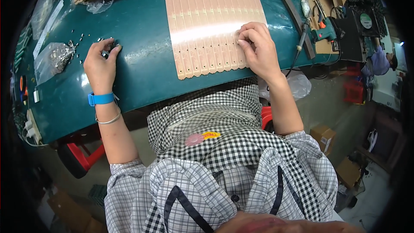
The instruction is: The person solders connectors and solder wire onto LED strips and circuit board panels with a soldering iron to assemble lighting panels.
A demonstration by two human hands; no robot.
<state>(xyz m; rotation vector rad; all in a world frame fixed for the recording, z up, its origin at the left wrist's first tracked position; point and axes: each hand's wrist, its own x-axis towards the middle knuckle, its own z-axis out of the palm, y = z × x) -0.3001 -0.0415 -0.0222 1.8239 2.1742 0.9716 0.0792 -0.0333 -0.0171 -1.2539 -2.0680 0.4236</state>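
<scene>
Our left hand [101, 62] is pinching metal bits [112, 46], our right hand [261, 51] curling over the panel [210, 25], hold unclear; slipping risks scattering.

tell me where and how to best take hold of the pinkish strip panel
Probably by the left and right edges, coming from both sides: the pinkish strip panel lies flat on the green tabletop, its sides look straight, and its near edge is scalloped.

On the green bench [144, 71], a grooved pinkish board [211, 6] is laid at twelve o'clock, its right edge overlapped by the right hand [261, 54], while small pieces [105, 54] are covered at ten o'clock by the curled left hand [99, 62], and a green pistol-shaped tool [325, 33] is set at two.
</scene>
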